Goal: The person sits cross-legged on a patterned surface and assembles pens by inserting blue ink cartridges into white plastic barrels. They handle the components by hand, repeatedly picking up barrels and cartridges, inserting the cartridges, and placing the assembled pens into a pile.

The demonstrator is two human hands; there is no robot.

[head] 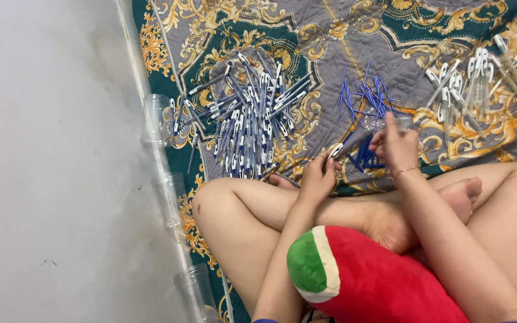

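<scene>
Pen parts (363, 154) pinched in both closed hands (360, 157) over patterned blanket (342, 48) beside grey floor (49, 149)

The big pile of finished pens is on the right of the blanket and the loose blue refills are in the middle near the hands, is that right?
Not quite. The head view shows the big pile of pens on the left of the blanket, near the clear cups. The blue refills do lie in the middle near the hands; the right side holds clear pen barrels.
</scene>
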